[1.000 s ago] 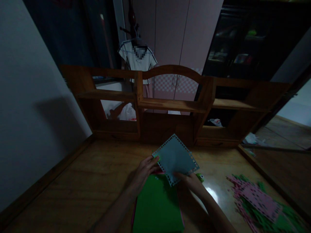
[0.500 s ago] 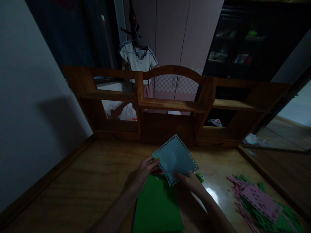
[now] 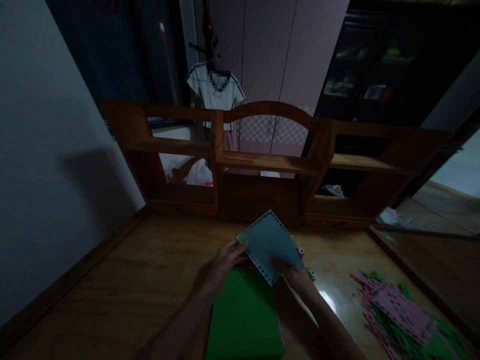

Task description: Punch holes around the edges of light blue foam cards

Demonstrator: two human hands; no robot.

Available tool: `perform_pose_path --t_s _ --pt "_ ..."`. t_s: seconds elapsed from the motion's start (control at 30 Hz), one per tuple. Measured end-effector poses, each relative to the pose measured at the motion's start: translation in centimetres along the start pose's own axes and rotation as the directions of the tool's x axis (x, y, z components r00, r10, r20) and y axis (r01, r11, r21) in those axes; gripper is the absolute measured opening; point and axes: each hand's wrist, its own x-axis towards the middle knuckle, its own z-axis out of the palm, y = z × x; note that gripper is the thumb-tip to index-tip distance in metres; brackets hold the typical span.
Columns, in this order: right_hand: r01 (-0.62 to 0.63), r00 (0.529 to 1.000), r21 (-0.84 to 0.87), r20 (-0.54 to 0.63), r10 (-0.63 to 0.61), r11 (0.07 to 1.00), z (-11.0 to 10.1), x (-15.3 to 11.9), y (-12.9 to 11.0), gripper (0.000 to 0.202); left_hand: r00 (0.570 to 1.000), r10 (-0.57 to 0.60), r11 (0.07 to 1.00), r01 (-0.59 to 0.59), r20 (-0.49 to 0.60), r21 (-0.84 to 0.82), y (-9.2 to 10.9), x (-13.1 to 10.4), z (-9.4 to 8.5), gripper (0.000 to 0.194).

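Note:
A light blue square sheet (image 3: pixel 268 242) with a row of holes along its edges is held up, tilted, between my two hands. My left hand (image 3: pixel 229 256) pinches its left corner, and a bit of bright green shows by the thumb. My right hand (image 3: pixel 292 275) grips the lower right edge, its thumb lying on the sheet's face and the other fingers hidden behind. Below the sheet lies a green panel (image 3: pixel 245 315) with pink edging. Just right of my right hand sits a small green piece with an eye-like spot (image 3: pixel 311 273).
On the right, a pile of pink and green perforated strips (image 3: pixel 401 310) lies on the wooden surface (image 3: pixel 150 290). A wooden shelf unit (image 3: pixel 262 161) runs along the back. A white wall (image 3: pixel 56 165) bounds the left side.
My right hand has shifted slightly along the sheet, and the sheet's lower right edge now bends. More of a small red piece shows behind it. My left hand stays at its corner.

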Motion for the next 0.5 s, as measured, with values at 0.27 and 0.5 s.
perform_pose_path --t_s 0.27,0.5 --pt "-0.048 0.999 -0.036 0.01 0.048 0.998 -0.49 -0.15 -0.07 0.048 0.999 -0.018 0.999 0.016 0.047 0.034 0.01 0.0 -0.35 0.045" --pt "-0.05 0.998 -0.065 0.02 0.052 0.997 -0.47 -0.38 -0.84 0.046 0.998 -0.039 0.999 0.038 0.044 0.02 0.18 -0.11 -0.06 0.046"
